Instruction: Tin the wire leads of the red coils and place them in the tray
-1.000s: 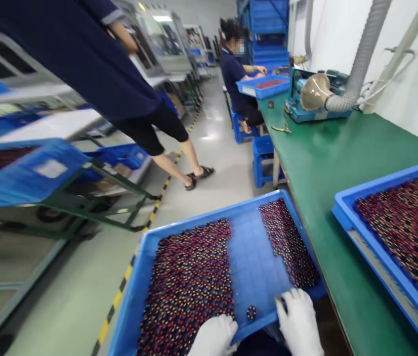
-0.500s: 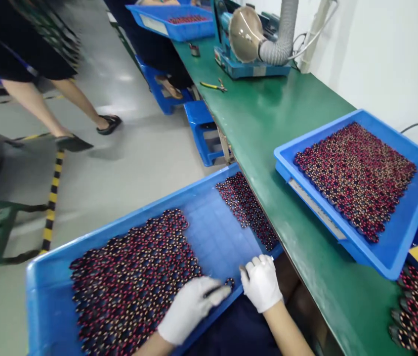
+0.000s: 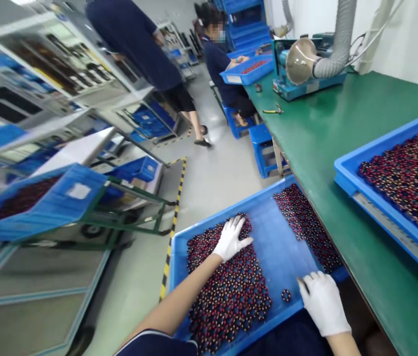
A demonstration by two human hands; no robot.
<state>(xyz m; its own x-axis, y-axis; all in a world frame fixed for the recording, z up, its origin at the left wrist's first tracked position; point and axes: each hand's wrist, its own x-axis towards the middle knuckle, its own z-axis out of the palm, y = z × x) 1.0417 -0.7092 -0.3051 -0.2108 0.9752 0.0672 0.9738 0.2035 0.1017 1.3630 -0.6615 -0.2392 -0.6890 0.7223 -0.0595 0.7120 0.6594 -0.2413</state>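
Observation:
In a blue tray [image 3: 268, 237] lie two closely packed groups of small dark ring-shaped parts with red and copper-coloured dots. My left hand [image 3: 229, 240], in a white glove, is spread flat on top of the larger group of ring-shaped parts [image 3: 227, 296], near its far edge. A single ring-shaped part [image 3: 286, 295] sits apart on the tray floor. To its right is my right hand [image 3: 323, 301], also gloved, with fingers curled at the tray's near edge; what they hold, if anything, is hidden. The smaller group of ring-shaped parts [image 3: 307, 227] lies beside the bench.
A green bench [image 3: 305, 143] runs along the right, bearing another filled blue tray [image 3: 372, 207], pliers [image 3: 273, 111] and a machine with a grey hose [image 3: 337, 44]. Beyond are blue stools [image 3: 263, 143], a seated co-worker [image 3: 218, 64] and a walking person [image 3: 142, 49]. A cart [image 3: 135, 207] stands left.
My left hand has moved from beside the single ring-shaped part to the far side of the larger group and spread open. My right hand stays at the tray edge. The view has swung left and up.

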